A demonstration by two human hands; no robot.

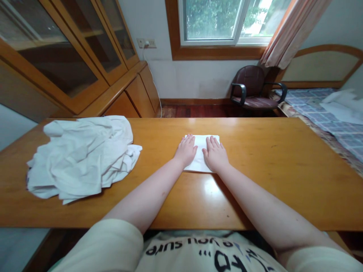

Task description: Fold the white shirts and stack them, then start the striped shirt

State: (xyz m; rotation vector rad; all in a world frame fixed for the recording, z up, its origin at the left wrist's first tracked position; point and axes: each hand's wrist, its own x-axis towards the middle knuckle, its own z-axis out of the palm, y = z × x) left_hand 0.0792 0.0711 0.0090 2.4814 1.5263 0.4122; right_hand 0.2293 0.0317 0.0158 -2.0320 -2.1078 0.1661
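Note:
A small folded white cloth (200, 151) lies flat near the middle of a wooden table (278, 162). My left hand (186, 150) rests palm down on its left part, fingers stretched out flat. My right hand (215, 154) lies palm down on its right part, fingers also flat and together. Neither hand grips anything. To the left on the table sits a crumpled pile of white cloths (82, 156), apart from both hands.
A wooden cabinet with glass doors (70, 56) stands at the left. Beyond the table are a dark office chair (252, 90), a window (227, 19) with a curtain (289, 30), and a bed (326, 109) at the right.

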